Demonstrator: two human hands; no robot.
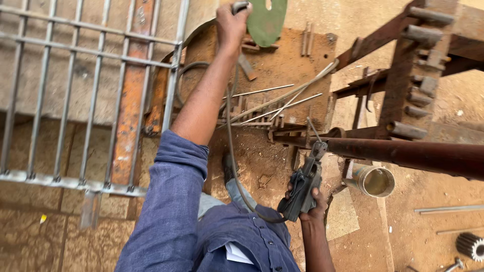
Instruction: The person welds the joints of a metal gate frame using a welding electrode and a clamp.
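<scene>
1. Right hand clenched round the grip of a dark welding electrode holder, low centre of view; a thin electrode rod sticks up from its clamp toward the rusty workpiece.
2. Black cable runs from the holder's base, loops up past the blue sleeve.
3. Left hand raised at the top of view, gripping the handle of a green welding hand shield.
4. Rusty steel plate lies below the shield, with loose thin rods scattered across it.
5. Thick rusty pipe runs in from the right, its end just beside the electrode tip.
6. Rusty angle-iron frame stands upper right.
7. Grey metal window grille lies flat at left.
8. Open tin can sits on the sandy floor under the pipe; toothed gear at far right edge.
</scene>
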